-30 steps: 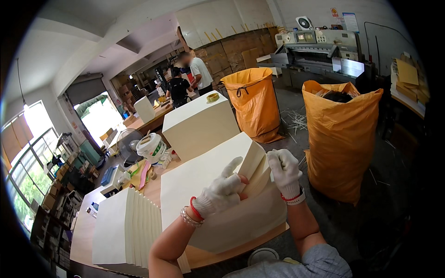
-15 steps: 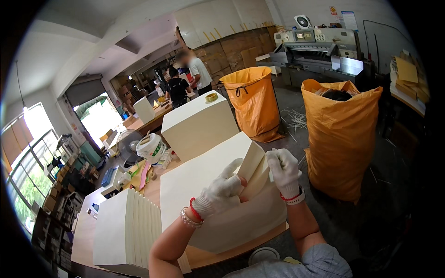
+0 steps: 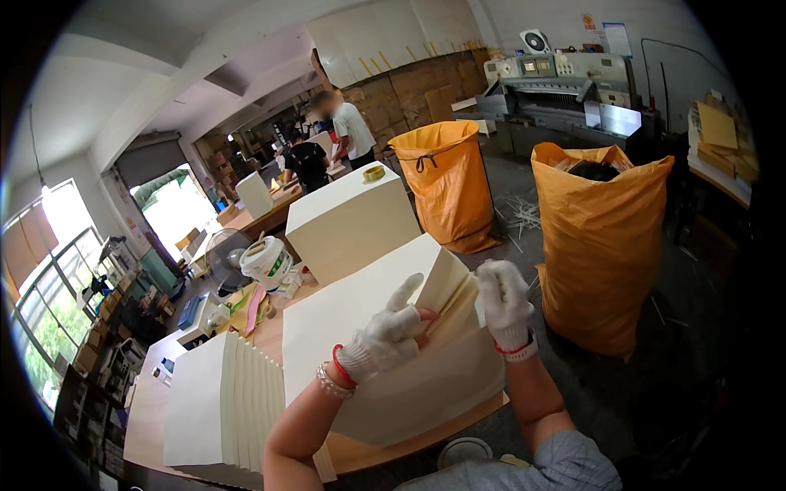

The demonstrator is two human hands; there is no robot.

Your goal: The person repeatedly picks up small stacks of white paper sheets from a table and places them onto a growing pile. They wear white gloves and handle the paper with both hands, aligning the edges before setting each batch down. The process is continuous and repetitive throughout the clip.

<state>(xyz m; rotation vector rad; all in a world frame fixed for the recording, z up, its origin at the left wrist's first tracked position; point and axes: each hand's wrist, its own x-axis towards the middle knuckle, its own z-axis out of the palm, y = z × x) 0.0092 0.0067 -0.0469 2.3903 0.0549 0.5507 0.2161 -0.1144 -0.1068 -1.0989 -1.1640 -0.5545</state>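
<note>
A thick stack of large cream paper sheets lies before me, its right corner fanned into separate bent layers. My left hand, in a white glove with bare fingertips, rests on the stack. Its thumb and a finger grip the fanned paper edges, while another gloved finger stretches over the top sheet. At the same corner my right hand, also gloved, is closed with its fingertips pinching the outer edge of some sheets. The glove partly hides that pinch.
A taller paper block with a tape roll on it stands behind; stepped paper stacks lie left. Beyond are a white bucket, a fan and two orange sacks. Two people work farther back.
The fanned layers at the corner have spread further apart. My left finger has lifted a little, and my right hand has turned slightly. A person in the back has bent forward.
</note>
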